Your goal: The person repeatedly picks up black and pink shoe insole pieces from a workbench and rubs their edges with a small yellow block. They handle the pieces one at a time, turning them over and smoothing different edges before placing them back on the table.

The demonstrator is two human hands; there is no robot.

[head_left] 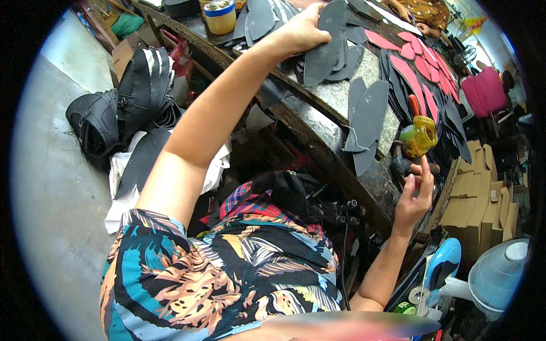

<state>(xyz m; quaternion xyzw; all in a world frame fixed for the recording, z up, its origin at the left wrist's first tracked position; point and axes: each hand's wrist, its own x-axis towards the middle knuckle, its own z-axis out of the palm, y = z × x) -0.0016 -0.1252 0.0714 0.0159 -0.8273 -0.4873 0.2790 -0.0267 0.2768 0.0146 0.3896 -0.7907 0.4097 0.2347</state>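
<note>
My left hand (304,31) is stretched far across the bench, its thumb on a dark grey insole (325,51) and the fingers partly hidden. Under and around that piece lie other grey insoles. A pair of overlapping grey insoles (367,111) rests nearer the bench's front edge, with a pale thread beside them. On the right, my right hand (415,199) is raised with the index finger extended and the others loosely bent, holding nothing visible. Just beyond its fingertip stands a yellowish, smeared jar (420,136) with a red handle (414,105) behind it; whether they touch, I cannot tell.
Pink sole-shaped pieces (421,57) and stacked black pieces (398,85) cover the bench's right side. A blue-rimmed tub (220,17) stands far left. Black rolled material (122,108) is at left; cardboard boxes (475,199) and a fan (500,278) are at right. Another person's hand (424,28) shows beyond.
</note>
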